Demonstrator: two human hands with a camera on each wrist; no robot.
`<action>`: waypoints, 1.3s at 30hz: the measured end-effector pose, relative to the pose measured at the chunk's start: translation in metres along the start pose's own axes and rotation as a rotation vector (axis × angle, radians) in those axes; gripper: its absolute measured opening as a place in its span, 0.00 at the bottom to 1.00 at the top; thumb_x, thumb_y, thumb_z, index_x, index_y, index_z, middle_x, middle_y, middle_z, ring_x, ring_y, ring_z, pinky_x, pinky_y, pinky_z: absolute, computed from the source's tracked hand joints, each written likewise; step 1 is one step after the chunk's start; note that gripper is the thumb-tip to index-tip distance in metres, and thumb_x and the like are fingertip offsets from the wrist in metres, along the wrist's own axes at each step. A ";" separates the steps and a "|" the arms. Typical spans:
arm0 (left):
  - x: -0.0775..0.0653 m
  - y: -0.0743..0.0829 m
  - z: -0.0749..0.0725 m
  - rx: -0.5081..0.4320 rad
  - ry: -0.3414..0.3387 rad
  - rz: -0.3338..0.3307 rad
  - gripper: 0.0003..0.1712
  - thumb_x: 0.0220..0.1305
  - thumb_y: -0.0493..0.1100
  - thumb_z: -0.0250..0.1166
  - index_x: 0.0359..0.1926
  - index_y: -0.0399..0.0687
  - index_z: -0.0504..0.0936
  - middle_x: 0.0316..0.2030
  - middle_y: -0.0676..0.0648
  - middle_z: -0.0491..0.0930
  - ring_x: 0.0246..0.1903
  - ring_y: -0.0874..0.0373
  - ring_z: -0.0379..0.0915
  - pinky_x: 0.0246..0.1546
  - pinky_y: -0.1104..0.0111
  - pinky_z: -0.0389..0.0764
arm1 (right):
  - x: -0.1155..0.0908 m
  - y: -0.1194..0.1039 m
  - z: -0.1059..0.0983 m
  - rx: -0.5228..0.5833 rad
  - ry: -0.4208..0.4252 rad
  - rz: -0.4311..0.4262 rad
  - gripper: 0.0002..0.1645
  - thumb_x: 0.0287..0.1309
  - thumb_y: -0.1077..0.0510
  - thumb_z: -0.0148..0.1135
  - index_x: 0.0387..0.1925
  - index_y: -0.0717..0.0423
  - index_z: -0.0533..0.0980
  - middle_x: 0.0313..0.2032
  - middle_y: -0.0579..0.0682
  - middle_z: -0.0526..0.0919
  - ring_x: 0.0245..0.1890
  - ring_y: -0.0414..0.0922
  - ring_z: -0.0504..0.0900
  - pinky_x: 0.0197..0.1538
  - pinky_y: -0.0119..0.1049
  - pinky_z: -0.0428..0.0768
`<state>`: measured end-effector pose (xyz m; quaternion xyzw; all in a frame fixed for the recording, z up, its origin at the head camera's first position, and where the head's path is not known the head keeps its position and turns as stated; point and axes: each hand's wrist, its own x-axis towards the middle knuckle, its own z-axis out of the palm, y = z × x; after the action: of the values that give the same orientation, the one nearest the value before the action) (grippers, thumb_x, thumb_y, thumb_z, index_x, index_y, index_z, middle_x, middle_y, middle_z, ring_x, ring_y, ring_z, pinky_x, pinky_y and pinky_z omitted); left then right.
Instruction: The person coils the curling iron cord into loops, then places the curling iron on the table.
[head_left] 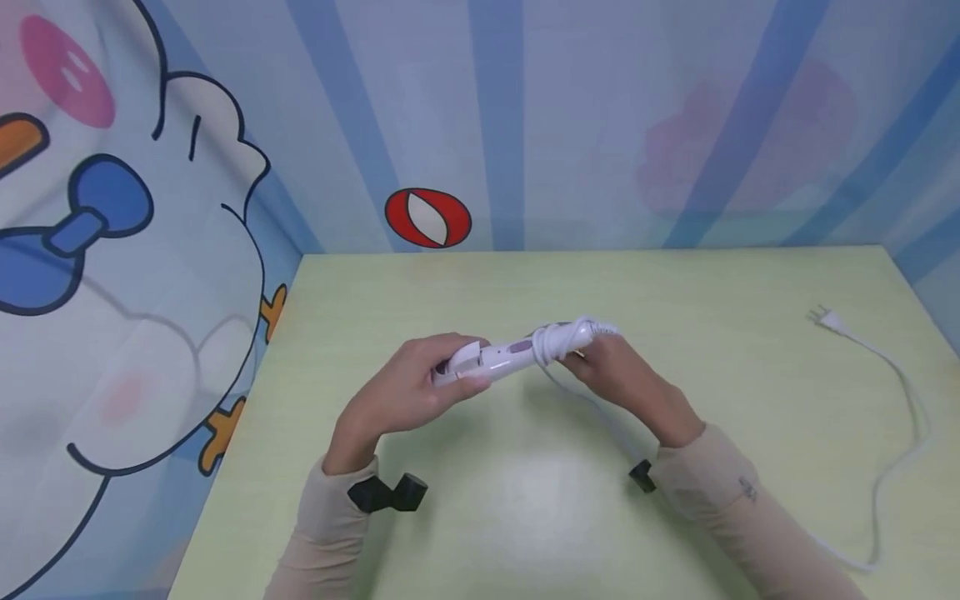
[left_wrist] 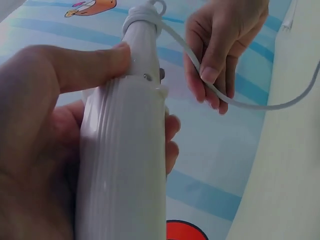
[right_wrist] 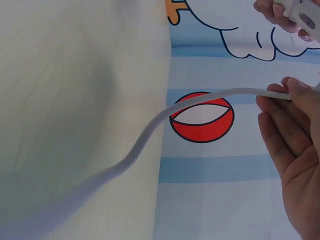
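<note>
Pinching cord (right_wrist: 240, 92) — right hand (right_wrist: 299, 155), as wrist views alone show.

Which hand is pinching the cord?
The right hand: it pinches the cord, whereas the left hand grips the white appliance.

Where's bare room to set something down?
The pale green tabletop is bare along the back, below the blue-striped wall, and between the two beige sleeves. Crowded: above the middle, where the left hand grips a white tubular appliance and the right hand pinches its white cord; and the right side, where white cord and plug lie.
</note>
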<state>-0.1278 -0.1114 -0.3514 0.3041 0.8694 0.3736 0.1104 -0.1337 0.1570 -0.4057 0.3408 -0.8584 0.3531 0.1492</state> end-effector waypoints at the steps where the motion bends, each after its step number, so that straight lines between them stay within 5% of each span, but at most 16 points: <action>1: 0.000 0.000 0.000 -0.001 -0.016 0.012 0.16 0.63 0.50 0.64 0.51 0.55 0.79 0.38 0.54 0.77 0.35 0.58 0.71 0.34 0.65 0.74 | 0.000 0.000 -0.001 0.031 -0.018 0.013 0.12 0.53 0.70 0.65 0.40 0.55 0.81 0.39 0.49 0.86 0.39 0.43 0.83 0.42 0.39 0.80; 5: -0.002 0.001 -0.001 -0.002 -0.080 0.050 0.16 0.63 0.48 0.64 0.51 0.53 0.79 0.37 0.54 0.77 0.34 0.59 0.71 0.34 0.67 0.75 | 0.001 0.002 -0.002 0.116 -0.050 -0.025 0.20 0.51 0.71 0.66 0.47 0.56 0.80 0.45 0.49 0.86 0.46 0.45 0.84 0.46 0.40 0.81; 12: -0.005 0.001 0.000 0.004 -0.218 0.102 0.17 0.63 0.49 0.64 0.51 0.51 0.79 0.37 0.54 0.78 0.33 0.61 0.72 0.35 0.69 0.76 | 0.004 -0.001 -0.003 0.154 -0.131 -0.076 0.20 0.59 0.67 0.61 0.53 0.54 0.77 0.51 0.46 0.82 0.50 0.39 0.81 0.51 0.35 0.78; 23: -0.012 0.007 0.002 0.029 -0.354 -0.013 0.10 0.62 0.50 0.64 0.43 0.54 0.80 0.32 0.58 0.78 0.32 0.63 0.73 0.36 0.69 0.76 | 0.010 0.001 -0.007 0.055 -0.155 -0.129 0.16 0.61 0.63 0.61 0.50 0.51 0.78 0.51 0.46 0.82 0.54 0.42 0.79 0.54 0.37 0.77; 31: -0.010 0.010 0.015 0.197 -0.316 -0.136 0.13 0.61 0.51 0.65 0.44 0.55 0.80 0.30 0.58 0.77 0.29 0.63 0.72 0.33 0.68 0.74 | 0.019 0.000 -0.018 -0.102 -0.122 -0.244 0.12 0.54 0.61 0.68 0.42 0.49 0.81 0.41 0.42 0.82 0.42 0.38 0.81 0.46 0.34 0.79; 35: -0.008 0.010 0.025 0.342 -0.238 -0.180 0.14 0.61 0.53 0.64 0.45 0.54 0.80 0.28 0.57 0.76 0.26 0.62 0.69 0.29 0.68 0.71 | 0.023 -0.005 -0.021 -0.240 -0.083 -0.285 0.12 0.49 0.61 0.72 0.38 0.51 0.82 0.36 0.45 0.83 0.38 0.41 0.81 0.43 0.36 0.79; 39: -0.005 0.008 0.034 0.448 -0.132 -0.242 0.14 0.61 0.55 0.64 0.42 0.54 0.79 0.24 0.56 0.73 0.22 0.61 0.67 0.24 0.68 0.67 | 0.025 -0.013 -0.021 -0.356 -0.097 -0.230 0.09 0.49 0.62 0.72 0.35 0.53 0.83 0.32 0.45 0.82 0.33 0.41 0.80 0.39 0.36 0.79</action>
<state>-0.1059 -0.0907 -0.3700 0.2385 0.9513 0.1353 0.1408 -0.1422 0.1535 -0.3720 0.4215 -0.8688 0.1599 0.2049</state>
